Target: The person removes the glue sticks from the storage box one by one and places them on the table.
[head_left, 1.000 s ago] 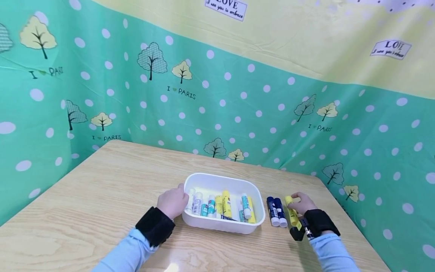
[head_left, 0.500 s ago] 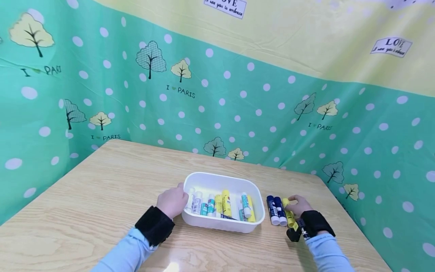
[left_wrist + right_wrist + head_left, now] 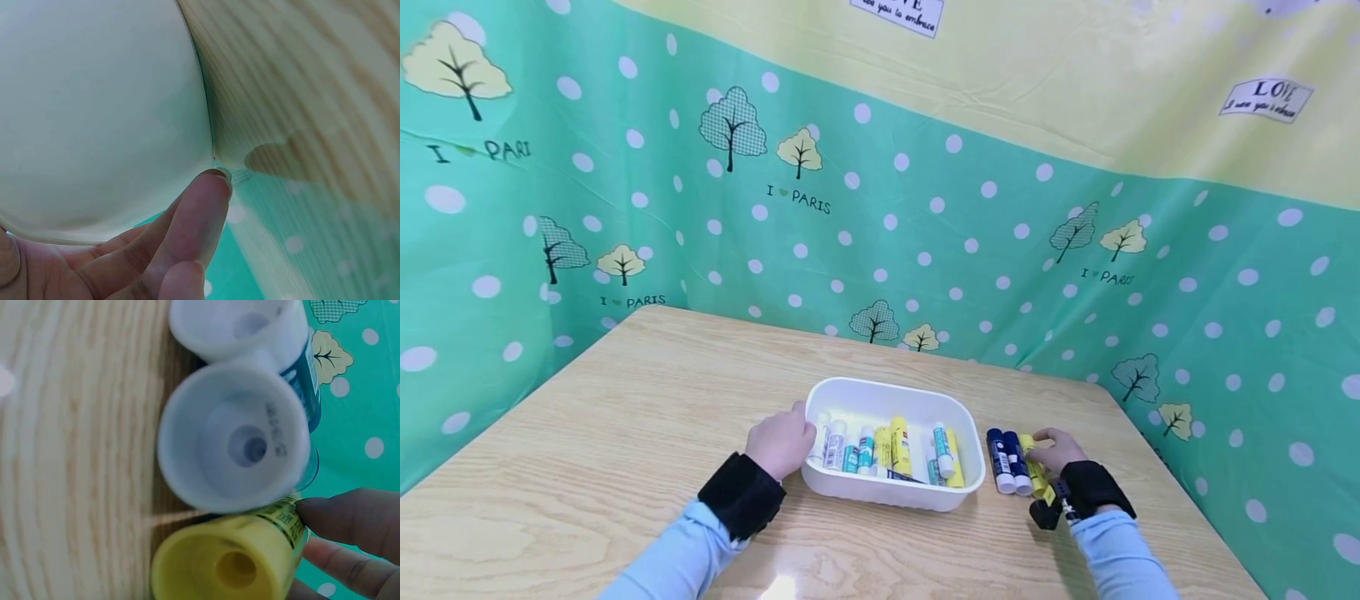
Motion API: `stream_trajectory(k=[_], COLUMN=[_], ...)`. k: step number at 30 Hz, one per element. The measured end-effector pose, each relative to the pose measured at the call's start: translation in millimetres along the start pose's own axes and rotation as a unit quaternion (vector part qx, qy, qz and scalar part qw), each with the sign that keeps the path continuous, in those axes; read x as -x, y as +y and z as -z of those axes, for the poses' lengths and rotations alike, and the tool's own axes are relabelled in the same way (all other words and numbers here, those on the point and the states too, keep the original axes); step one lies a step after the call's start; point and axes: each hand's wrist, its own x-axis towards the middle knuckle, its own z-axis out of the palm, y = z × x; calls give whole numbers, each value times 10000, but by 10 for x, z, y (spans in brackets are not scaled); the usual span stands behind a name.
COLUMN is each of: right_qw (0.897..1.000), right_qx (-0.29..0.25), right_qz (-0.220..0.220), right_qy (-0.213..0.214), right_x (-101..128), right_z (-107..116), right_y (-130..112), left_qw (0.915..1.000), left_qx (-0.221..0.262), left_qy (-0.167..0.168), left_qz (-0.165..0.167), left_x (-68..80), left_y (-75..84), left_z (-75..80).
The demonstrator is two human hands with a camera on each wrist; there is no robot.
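Note:
A white plastic tub (image 3: pixel 850 398) on the wooden table holds several glue sticks (image 3: pixel 898 448), yellow, white and teal. My left hand (image 3: pixel 781 446) grips the tub's left end; in the left wrist view its fingers (image 3: pixel 194 219) lie against the tub's outer wall (image 3: pixel 94 125). Right of the tub two blue glue sticks (image 3: pixel 1007 461) lie side by side. My right hand (image 3: pixel 1054 454) holds a yellow glue stick (image 3: pixel 1036 477) down on the table, pressed against the blue pair. The right wrist view shows the yellow stick's base (image 3: pixel 228 565) beside the blue sticks' white bases (image 3: pixel 234 440), with my fingers (image 3: pixel 350 519) on its side.
The wooden table (image 3: pixel 647 400) is backed by a green dotted cloth wall (image 3: pixel 925 233) on the far and left sides. The table's right edge (image 3: pixel 1157 467) runs close to my right hand. Black wrist straps (image 3: pixel 741 496) sit on both arms.
My right hand has moved the yellow glue stick left and down until it lies against the two blue sticks. The left hand has stayed on the tub.

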Motion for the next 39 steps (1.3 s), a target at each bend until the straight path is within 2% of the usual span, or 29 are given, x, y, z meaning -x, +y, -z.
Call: stream_trajectory(k=[13, 26, 39], right_qw=[9998, 9999, 10000], right_qx=[181, 63, -52], right_qz=[96, 9, -34], right_qy=[83, 101, 44], right_x=[-26, 53, 43], right_z=[-7, -27, -36], right_y=[20, -82, -58], left_qw=[10000, 10000, 10000], left_qx=[10, -4, -32], left_qy=[51, 50, 64], left_qz=[-4, 4, 8], left_x=[5, 0, 9], left_y=[-2, -4, -1], left_z=[-8, -15, -10])
